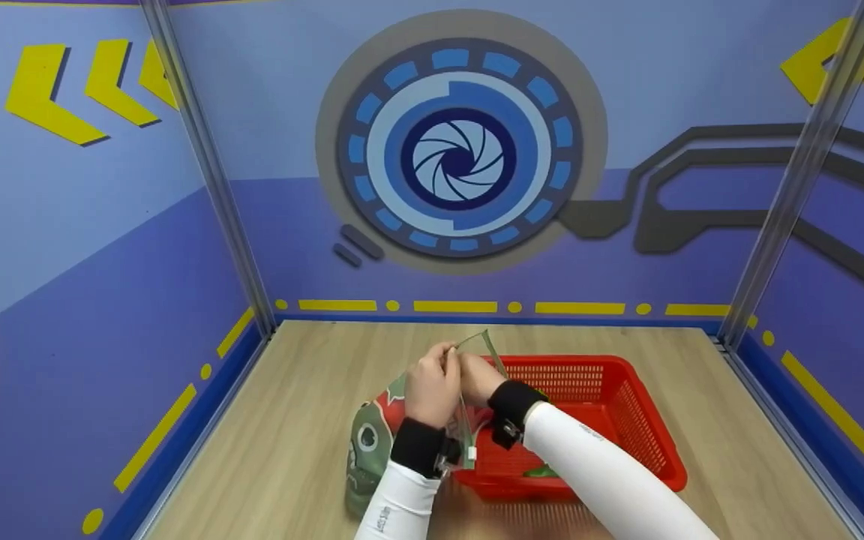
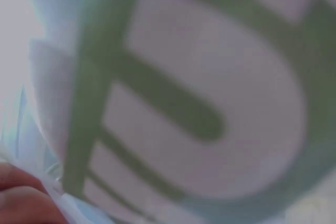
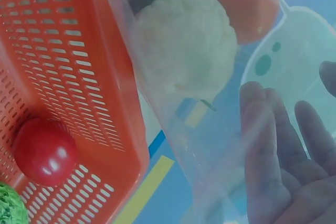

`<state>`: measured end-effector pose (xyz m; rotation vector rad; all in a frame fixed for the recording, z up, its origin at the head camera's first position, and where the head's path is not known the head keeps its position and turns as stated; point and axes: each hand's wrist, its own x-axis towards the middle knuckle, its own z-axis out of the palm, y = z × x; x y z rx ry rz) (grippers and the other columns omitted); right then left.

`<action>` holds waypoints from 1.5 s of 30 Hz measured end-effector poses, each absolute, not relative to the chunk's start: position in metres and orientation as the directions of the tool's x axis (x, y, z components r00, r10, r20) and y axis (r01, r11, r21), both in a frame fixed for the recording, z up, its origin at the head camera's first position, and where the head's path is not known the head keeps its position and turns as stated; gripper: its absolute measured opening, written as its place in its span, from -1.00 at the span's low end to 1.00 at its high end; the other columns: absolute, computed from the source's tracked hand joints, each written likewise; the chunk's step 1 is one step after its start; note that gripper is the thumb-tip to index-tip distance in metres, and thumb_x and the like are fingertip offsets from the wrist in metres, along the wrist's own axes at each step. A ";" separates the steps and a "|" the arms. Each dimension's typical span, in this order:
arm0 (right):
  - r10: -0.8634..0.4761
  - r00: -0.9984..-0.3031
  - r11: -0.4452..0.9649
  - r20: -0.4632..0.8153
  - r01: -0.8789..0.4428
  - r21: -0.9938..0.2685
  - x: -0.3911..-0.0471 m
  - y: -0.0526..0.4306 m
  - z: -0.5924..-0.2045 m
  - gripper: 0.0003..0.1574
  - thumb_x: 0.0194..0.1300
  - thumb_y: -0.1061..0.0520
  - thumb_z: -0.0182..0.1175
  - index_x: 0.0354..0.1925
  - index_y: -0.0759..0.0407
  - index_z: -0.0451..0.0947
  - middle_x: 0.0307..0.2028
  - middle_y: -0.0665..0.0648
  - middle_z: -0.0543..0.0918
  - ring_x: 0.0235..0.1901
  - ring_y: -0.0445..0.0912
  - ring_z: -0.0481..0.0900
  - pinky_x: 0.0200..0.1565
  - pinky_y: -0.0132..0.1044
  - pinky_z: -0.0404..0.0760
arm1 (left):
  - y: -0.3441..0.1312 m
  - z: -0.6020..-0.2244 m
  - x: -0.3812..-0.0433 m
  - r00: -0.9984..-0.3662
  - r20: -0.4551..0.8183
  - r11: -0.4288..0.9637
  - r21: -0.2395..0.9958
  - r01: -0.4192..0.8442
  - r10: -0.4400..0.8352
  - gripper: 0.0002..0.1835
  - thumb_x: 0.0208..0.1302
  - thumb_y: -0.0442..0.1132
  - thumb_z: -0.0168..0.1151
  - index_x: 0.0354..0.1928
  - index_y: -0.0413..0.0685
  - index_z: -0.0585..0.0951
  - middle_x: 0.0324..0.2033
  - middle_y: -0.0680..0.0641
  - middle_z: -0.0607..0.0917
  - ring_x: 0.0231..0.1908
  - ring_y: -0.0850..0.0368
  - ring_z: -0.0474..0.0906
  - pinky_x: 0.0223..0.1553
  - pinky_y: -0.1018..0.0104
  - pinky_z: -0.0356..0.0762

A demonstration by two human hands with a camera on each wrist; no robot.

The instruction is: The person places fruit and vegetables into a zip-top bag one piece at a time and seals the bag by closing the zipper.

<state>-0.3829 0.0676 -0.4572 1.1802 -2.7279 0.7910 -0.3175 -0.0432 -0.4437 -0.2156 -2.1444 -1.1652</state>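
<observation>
Bag (image 1: pixel 372 450) sits upright on the wood-look table (image 1: pixel 274 450), left of the red basket (image 1: pixel 657 435) and close against it. Green print with an eye on the outer face; clear film elsewhere. Its green-edged mouth strip (image 1: pixel 493 351) loops up above the hands, with a small white tab (image 1: pixel 471 453) at the near end.

Left hand (image 1: pixel 432 390): thumb and bent fingers pinch the bag at its top edge. Left wrist view is nearly all blurred bag print, with a bit of finger at lower left.

Right hand (image 3: pixel 294 171): fingers fairly straight, slightly spread, nothing visible gripped. Part of it shows through the film, right at the bag. From the head view it's just beside the left hand at the mouth; fingertips hidden there.

Through the film, right wrist view: a pale round item (image 3: pixel 184 40) and an orange-red round item (image 3: pixel 247 6), near each other. Can't identify either for sure.

Basket contents: shiny red tomato-like item (image 3: pixel 44 152) by the slotted wall, leafy green item (image 3: pixel 10 205) near it, cut off by the frame. Head view also shows a green piece (image 1: pixel 541 471) near the basket's near wall.

Both forearms: white sleeves (image 1: pixel 604 469), black wrist straps (image 1: pixel 417 448). Blue-purple panels (image 1: pixel 289 247) behind and at both sides.
</observation>
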 end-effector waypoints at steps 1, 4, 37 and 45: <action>-0.625 -0.745 0.573 0.231 -0.640 -0.513 -0.380 0.069 -0.453 -0.84 0.30 0.29 0.19 -0.23 0.36 0.67 -0.38 0.20 0.72 -0.39 -0.05 0.64 -0.23 -0.24 0.63 | -0.043 -0.443 -0.318 -0.761 0.627 0.584 0.685 0.436 -0.166 -0.80 0.42 -0.36 0.17 -0.13 -0.31 0.75 -0.29 -0.25 0.82 -0.33 -0.07 0.77 -0.26 0.08 0.70; -0.549 -0.813 0.527 0.194 -0.516 -0.675 -0.378 0.075 -0.447 -0.79 0.32 0.26 0.21 -0.14 0.36 0.67 -0.31 0.21 0.74 -0.33 -0.07 0.65 -0.17 -0.20 0.65 | -0.044 -0.443 -0.318 -0.768 0.618 0.587 0.689 0.425 -0.170 -0.81 0.43 -0.36 0.18 -0.13 -0.29 0.75 -0.28 -0.24 0.82 -0.31 -0.09 0.77 -0.26 0.07 0.70; -0.144 -0.986 0.689 0.083 -0.160 -0.706 -0.419 0.193 -0.524 -0.40 0.38 0.22 0.24 0.32 0.42 0.42 0.24 0.49 0.54 0.26 0.38 0.50 0.26 0.23 0.48 | -0.045 -0.446 -0.318 -0.801 0.573 0.561 0.726 0.398 -0.174 -0.80 0.44 -0.36 0.19 -0.07 -0.31 0.73 -0.39 -0.15 0.77 -0.54 0.28 0.44 -0.47 0.40 0.47; -0.143 -0.990 0.755 0.008 -0.114 -0.645 -0.422 0.191 -0.554 -0.20 0.28 0.15 0.41 0.39 0.35 0.36 0.32 0.50 0.46 0.31 0.42 0.43 0.27 0.27 0.46 | -0.043 -0.446 -0.317 -0.813 0.556 0.554 0.737 0.388 -0.170 -0.80 0.44 -0.36 0.19 -0.06 -0.31 0.73 -0.38 -0.16 0.78 -0.54 0.29 0.43 -0.47 0.40 0.46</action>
